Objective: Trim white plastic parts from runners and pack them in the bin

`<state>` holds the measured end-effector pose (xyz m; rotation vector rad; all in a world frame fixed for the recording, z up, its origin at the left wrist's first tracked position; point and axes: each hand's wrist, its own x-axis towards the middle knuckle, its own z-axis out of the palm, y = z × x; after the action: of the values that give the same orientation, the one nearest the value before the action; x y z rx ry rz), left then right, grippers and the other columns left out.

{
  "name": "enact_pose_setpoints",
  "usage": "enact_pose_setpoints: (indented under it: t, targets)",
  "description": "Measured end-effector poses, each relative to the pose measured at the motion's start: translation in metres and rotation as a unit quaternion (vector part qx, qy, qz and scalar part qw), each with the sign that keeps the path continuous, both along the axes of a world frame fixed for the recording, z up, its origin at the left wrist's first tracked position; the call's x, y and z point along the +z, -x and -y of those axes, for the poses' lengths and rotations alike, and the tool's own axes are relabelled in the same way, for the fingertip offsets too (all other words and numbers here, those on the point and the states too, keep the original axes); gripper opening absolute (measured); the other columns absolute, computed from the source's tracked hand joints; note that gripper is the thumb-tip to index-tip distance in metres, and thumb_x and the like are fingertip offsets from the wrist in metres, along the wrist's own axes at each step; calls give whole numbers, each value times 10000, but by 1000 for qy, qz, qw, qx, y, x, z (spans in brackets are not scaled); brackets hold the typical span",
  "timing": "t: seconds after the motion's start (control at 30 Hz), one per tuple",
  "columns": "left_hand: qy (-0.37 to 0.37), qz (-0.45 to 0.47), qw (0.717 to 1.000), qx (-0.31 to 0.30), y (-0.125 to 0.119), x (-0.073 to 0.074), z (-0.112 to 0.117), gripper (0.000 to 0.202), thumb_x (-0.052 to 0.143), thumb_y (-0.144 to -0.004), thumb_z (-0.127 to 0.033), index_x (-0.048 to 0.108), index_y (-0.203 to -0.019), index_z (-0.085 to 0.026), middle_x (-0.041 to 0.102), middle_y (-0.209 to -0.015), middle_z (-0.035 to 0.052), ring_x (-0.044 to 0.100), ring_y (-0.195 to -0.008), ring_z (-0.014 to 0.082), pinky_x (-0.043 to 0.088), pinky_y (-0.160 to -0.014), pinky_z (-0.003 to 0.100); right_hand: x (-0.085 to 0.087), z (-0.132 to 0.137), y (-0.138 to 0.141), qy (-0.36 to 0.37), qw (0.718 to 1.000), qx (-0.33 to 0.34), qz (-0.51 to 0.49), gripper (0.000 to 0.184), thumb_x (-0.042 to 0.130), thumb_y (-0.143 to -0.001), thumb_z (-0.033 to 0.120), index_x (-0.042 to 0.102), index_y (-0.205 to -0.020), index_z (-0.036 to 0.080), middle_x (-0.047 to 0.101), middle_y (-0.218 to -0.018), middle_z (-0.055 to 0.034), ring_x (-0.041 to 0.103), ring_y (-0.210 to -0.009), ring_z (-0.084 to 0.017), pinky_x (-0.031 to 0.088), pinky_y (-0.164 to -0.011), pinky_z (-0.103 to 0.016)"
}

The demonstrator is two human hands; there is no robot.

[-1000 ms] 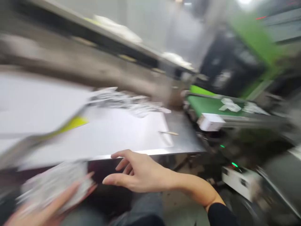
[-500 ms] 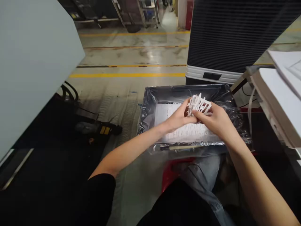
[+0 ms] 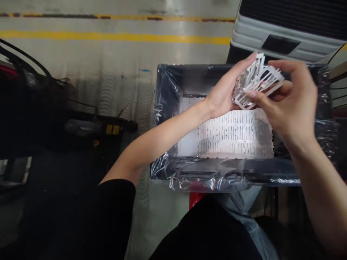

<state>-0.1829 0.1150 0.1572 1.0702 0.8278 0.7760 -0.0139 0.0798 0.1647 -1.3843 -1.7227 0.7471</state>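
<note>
Both my hands hold a stack of white plastic frame parts [image 3: 257, 80] above a black bin [image 3: 168, 94] lined with clear plastic film. My left hand [image 3: 226, 92] cups the stack from the left, fingers stretched up along its side. From the right, my right hand [image 3: 291, 97] pinches the stack with thumb and fingers. On the bin's floor below lie neat rows of the same white parts [image 3: 235, 135].
A grey and black machine housing [image 3: 284, 34] stands just behind the bin. A yellow floor line [image 3: 108, 36] runs across the concrete at the top. Dark equipment with a yellow label [image 3: 110, 129] and black cables lie to the left. A red object [image 3: 195, 199] shows under the bin.
The view swung from a blurred worktable to the bin, then tilted down closer. Both hands have lifted the stack of white parts higher over the bin.
</note>
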Motion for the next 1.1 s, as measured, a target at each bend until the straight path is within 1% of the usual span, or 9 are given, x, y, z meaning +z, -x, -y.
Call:
enact_pose_setpoints:
  t: [0.13, 0.2, 0.3, 0.4, 0.67, 0.8, 0.9, 1.0, 1.1]
  targets:
    - [47, 86, 995, 8, 8, -9, -8, 764, 34, -1155, -457, 718, -1056, -132, 771, -1092, 9, 757, -1206, 267, 600, -792, 336, -1, -3, 2, -39, 997, 71, 17, 661, 960, -839, 456, 636, -1411, 376, 567, -1576, -72, 761, -1046, -204, 621, -789, -340]
    - [46, 98, 994, -5, 14, -15, -11, 708, 116, -1160, -482, 722, -1028, -140, 769, -1058, 18, 783, -1136, 271, 607, -746, 332, -4, -6, 2, -35, 997, 74, 14, 741, 969, -829, 444, 591, -1465, 392, 470, -1659, -65, 761, -1007, -180, 633, -783, -327]
    - [47, 104, 992, -45, 18, -24, -14, 694, 218, -1159, -571, 739, -1070, -122, 783, -1083, 107, 807, -1014, 269, 633, -738, 380, -9, -11, 1, 18, 998, 54, -34, 747, 1013, -759, 427, 636, -1390, 293, 723, -1294, -100, 751, -833, -178, 660, -755, -347]
    - [63, 99, 990, -76, 18, -30, -17, 710, 232, -1160, -586, 740, -1126, -92, 789, -1031, 151, 798, -936, 256, 615, -739, 407, -13, -16, -3, 66, 992, 56, -87, 604, 1014, -745, 391, 725, -1250, 229, 743, -882, -29, 718, -731, -183, 661, -699, -344]
    - [94, 183, 970, -133, 15, -51, -19, 558, 536, -1028, -715, 741, -997, -196, 791, -976, 120, 778, -998, 316, 620, -804, 476, -16, -11, -15, 54, 993, 55, -85, 821, 1008, -742, 332, 646, -1478, 301, 772, -920, -22, 773, -823, -226, 693, -757, -393]
    - [107, 179, 971, -118, 16, -44, -12, 572, 610, -959, -770, 714, -992, -209, 779, -983, 129, 764, -1053, 343, 625, -829, 469, 1, 1, -15, 51, 989, 88, -110, 541, 939, -841, 240, 704, -1321, 324, 787, -1023, -9, 789, -910, -203, 717, -796, -361]
    - [151, 153, 976, -35, 23, -31, -8, 569, 640, -952, -749, 666, -1070, -194, 760, -1029, 121, 746, -1117, 333, 622, -884, 417, 5, 15, -11, 138, 974, 135, -122, 327, 877, -907, 228, 736, -1191, 308, 765, -1058, -8, 782, -865, -174, 716, -729, -304]
    - [150, 158, 976, 22, 28, -28, -13, 466, 625, -1019, -629, 625, -1186, -194, 748, -1122, 94, 745, -1132, 295, 611, -915, 373, -29, 29, 10, 305, 926, 212, -64, 258, 838, -940, 310, 732, -1172, 275, 727, -1021, -13, 771, -775, -168, 700, -688, -299]
    - [127, 155, 979, 40, 32, -34, -20, 370, 602, -1062, -526, 660, -1214, -193, 756, -1177, 76, 752, -1171, 290, 600, -908, 337, -94, 40, 56, 379, 883, 267, 73, 197, 754, -971, 283, 713, -1158, 234, 723, -906, -11, 747, -699, -169, 647, -625, -285]
